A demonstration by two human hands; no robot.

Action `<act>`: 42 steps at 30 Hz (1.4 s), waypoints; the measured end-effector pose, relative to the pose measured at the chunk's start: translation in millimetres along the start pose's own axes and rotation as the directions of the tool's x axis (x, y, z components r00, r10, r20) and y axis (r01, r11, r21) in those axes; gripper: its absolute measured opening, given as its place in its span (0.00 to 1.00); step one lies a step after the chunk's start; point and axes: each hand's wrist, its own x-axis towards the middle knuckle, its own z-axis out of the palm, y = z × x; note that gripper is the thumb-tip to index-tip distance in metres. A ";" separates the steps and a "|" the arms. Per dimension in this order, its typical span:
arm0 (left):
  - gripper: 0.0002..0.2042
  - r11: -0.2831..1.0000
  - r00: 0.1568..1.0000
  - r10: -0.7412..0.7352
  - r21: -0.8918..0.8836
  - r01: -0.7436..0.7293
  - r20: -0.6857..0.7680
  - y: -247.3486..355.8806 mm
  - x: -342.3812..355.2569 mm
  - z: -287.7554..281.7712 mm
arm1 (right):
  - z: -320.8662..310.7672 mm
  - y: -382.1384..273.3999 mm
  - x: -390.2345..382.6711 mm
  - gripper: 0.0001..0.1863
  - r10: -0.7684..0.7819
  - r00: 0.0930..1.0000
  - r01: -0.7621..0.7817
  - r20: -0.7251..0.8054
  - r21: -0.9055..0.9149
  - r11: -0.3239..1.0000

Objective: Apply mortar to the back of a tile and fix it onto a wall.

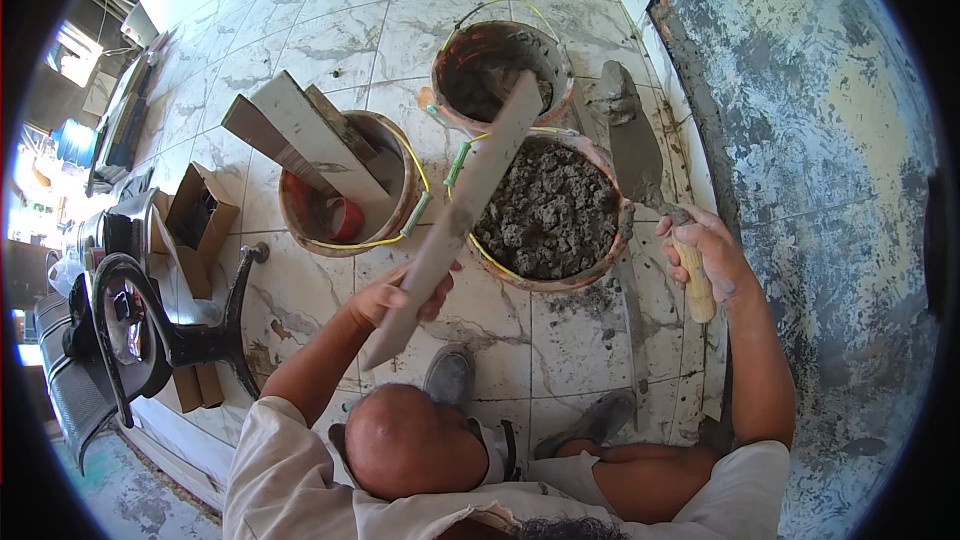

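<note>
My left hand [392, 302] grips the lower end of a long grey tile strip [462, 210], which slants up across the rim of a bucket of grey mortar [548, 212]. My right hand [708, 248] holds a trowel by its wooden handle [697, 287]. The trowel blade [634, 147] points up along the foot of the wall, with a lump of mortar [614, 93] at its tip. Both hands are above the marble floor [300, 300], close to the mortar bucket.
A second bucket [500, 65] with mortar residue stands behind, and a third [345, 190] at the left holds tile offcuts. A rough plastered wall [820, 140] runs down the right. A metal straightedge [632, 315] lies on the floor. A cardboard box [200, 215] and black metal furniture [170, 335] stand left.
</note>
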 end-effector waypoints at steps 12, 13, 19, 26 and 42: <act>0.54 0.246 0.770 0.410 0.872 0.423 -0.489 -19.9 36.0 41.4 | 32.9 48.8 18.4 0.16 -0.267 0.963 0.228 0.039 -0.652 0.723; 0.54 0.242 0.766 0.411 0.869 0.431 -0.494 -21.4 37.0 42.5 | 34.1 56.2 20.8 0.16 -0.258 0.965 0.222 0.044 -0.659 0.719; 0.53 0.256 0.774 0.367 0.856 0.449 -0.516 -13.5 33.9 46.1 | 47.4 97.3 47.0 0.20 -0.706 0.693 0.239 0.145 -0.970 0.036; 0.53 0.191 0.797 0.450 0.916 0.354 -0.402 23.1 30.9 81.7 | 21.0 113.9 82.0 0.19 -0.724 0.681 0.061 0.107 -0.994 -0.090; 0.52 0.150 0.692 0.637 0.935 0.321 -0.340 54.4 32.6 88.9 | -18.5 73.0 49.0 0.18 -0.624 0.729 0.403 -0.281 -0.561 0.723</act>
